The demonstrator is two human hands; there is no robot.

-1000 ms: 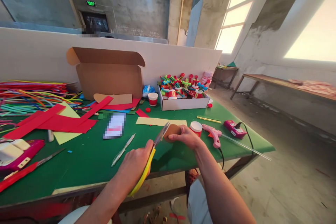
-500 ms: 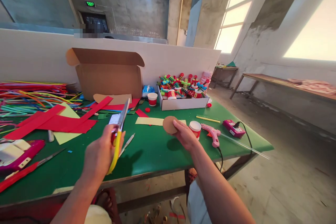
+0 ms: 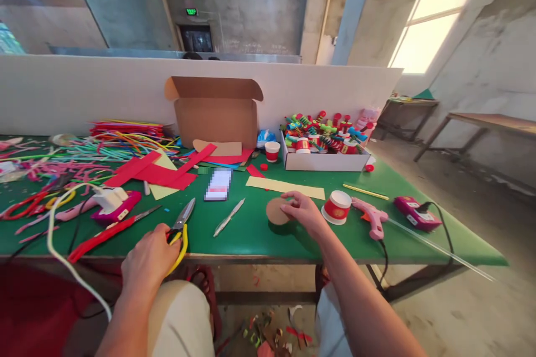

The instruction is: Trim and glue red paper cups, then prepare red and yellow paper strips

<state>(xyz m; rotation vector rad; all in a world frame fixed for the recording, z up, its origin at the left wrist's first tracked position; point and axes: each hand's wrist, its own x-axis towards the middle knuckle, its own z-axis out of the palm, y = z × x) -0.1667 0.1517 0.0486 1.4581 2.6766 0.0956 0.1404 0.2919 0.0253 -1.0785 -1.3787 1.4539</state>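
Cardboard disc (image 3: 277,211): brown, round, low over the green counter (image 3: 251,242) near its front edge; pinched at its right side between thumb and fingers of the right hand (image 3: 307,215).

Scissors (image 3: 180,228): yellow handles, blades pointing away; the fingers of the left hand (image 3: 153,256) curled around the handles at the counter's edge.

Surroundings: pen-like tool (image 3: 229,217), lying between scissors and disc. Pale yellow strip (image 3: 288,187), lying behind the disc, across the way to the white tray (image 3: 326,163). Nearer cup (image 3: 336,209), red and white, just beside the right hand, between it and the pink glue gun (image 3: 374,217). Red-handled tool (image 3: 96,240), left of the scissors. Red strips (image 3: 167,175), overlapping, in front of the pipe cleaners (image 3: 125,139). Phone (image 3: 218,185), screen blurred. Brown box (image 3: 215,122), standing open at the back.

Count: disc, one; scissors in use, one; loose cups, two, the farther cup (image 3: 272,152) left of the tray; magenta power strips, two, one at left (image 3: 119,207), one at right (image 3: 416,215); red caps, two, one at left (image 3: 263,167), one at right (image 3: 369,168); yellow stick (image 3: 365,192), one; figures in the tray, too crowded to count.
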